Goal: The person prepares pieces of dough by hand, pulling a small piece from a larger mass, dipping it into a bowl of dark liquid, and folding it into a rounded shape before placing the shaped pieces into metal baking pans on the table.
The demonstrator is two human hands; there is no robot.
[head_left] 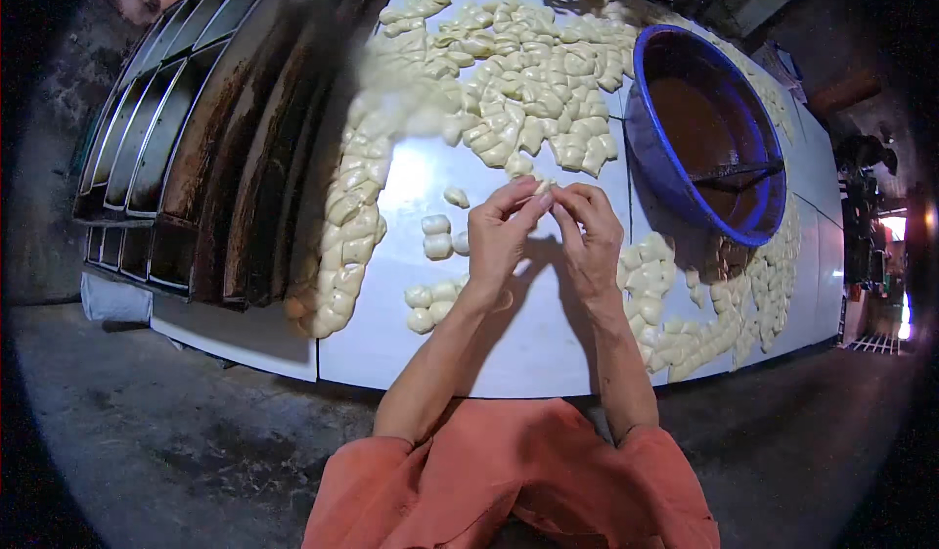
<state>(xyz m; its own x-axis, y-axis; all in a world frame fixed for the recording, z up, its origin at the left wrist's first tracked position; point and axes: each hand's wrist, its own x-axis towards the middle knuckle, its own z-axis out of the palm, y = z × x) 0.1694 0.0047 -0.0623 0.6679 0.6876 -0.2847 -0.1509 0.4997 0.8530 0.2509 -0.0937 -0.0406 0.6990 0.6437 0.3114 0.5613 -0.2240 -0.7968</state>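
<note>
Small dough piece (543,186): pale, held up over the middle of the table (367,353), just in front of the far dough spread (528,89) — largely covered by fingertips.
Left hand (497,238): pinching the small dough piece between thumb and fingers, raised clear of the white surface.
Right hand (592,234): meeting the left at the tips, with thumb and bent fingers grasping the same piece from the other side.
Far dough spread: cream-coloured, packed closely in many lumps across the back of the table.
Dough strip (347,236): running beside the metal pans toward the near edge.
Lone lump (456,197): lying to the left of the left hand, apart from its neighbours.
Whiter lumps (436,238): grouped near the left hand, partly hidden behind it.
Near cluster (428,304): resting beside the left forearm, partly covered by it.
Right-side dough (675,324): spread between the right forearm and the blue basin (657,158), reaching the near edge.
Blue basin: standing beyond the right hand, brown inside — crossed by a dark bar (734,172).
Metal pans (142,138): ranked in joined rows at the left, rust-brown along the sides.
Shirt (528,480): orange-red, short of the bare forearms.
</note>
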